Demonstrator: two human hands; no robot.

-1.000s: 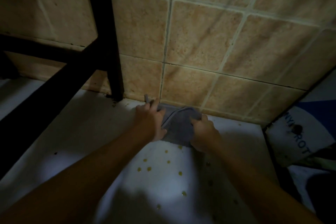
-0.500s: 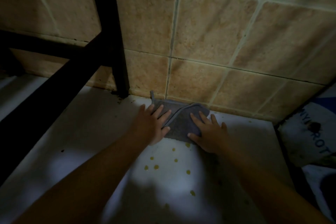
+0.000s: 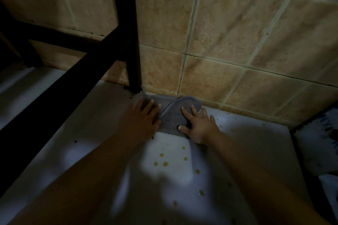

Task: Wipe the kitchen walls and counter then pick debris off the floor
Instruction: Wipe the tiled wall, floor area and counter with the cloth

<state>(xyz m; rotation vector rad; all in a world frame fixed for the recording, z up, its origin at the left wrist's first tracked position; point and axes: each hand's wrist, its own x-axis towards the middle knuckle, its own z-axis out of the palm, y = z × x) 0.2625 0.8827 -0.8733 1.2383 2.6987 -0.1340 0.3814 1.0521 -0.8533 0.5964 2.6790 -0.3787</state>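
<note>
Shadow covers the left of the scene, where a black metal frame crosses the view, its upright leg standing on the white counter close against the tan tiled wall. Just right of the leg's foot, a grey cloth lies on the counter, pushed into the seam where counter meets wall, with a small tag end reaching toward the leg. The left hand rests flat on the cloth's left part, fingers straight and slightly spread. The right hand presses flat on the cloth's right part, fingers spread, thumb lying on the fabric. Nearer the camera, between the forearms, small yellowish droplets dot the counter. At the far right edge sits a white and blue bag with dark lettering, too dim to read.
</note>
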